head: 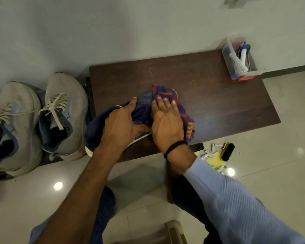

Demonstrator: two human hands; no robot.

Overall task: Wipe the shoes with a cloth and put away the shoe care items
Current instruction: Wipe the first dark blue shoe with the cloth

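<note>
A navy shoe (97,125) with a white sole lies on the dark wooden table (209,95), toe pointing away from me. My left hand (121,127) grips its upper around the middle. My right hand (166,120) presses a purple and red checked cloth (185,113) flat against the shoe's toe end, fingers straight. A pair of grey and blue sneakers (60,117) with white laces stands on the low shelf to the left.
A clear plastic box (236,62) with markers and tubes stands at the table's far right corner. On the tiled floor under the table's right side lie a black shoe brush (228,152), a yellow cloth (216,160) and several small tubes. A white wall runs behind.
</note>
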